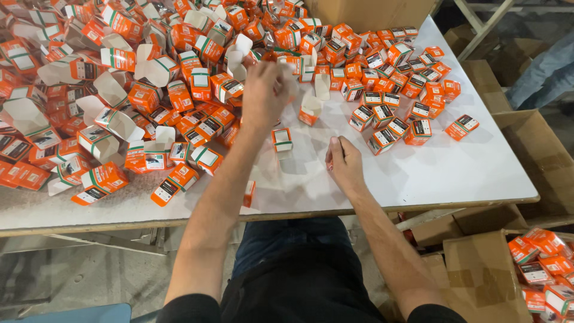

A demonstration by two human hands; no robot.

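My left hand (265, 93) is raised over the white table (454, 170), back toward me, fingers curled at the edge of a heap of small orange-and-white cartons (179, 84). Motion blur hides whether it holds one. My right hand (344, 160) rests on the table with fingers curled in; a sliver of orange shows at its thumb side. Between the hands stands one open carton (281, 139), and a second open carton (310, 110) stands just beyond it.
Closed cartons (391, 116) lie grouped at the right of the table. Brown cardboard boxes (478, 275) sit on the floor at right, one holding more cartons (544, 263). Another person's jeans leg (544, 72) is at the top right. A large cardboard box (371, 12) stands behind the table.
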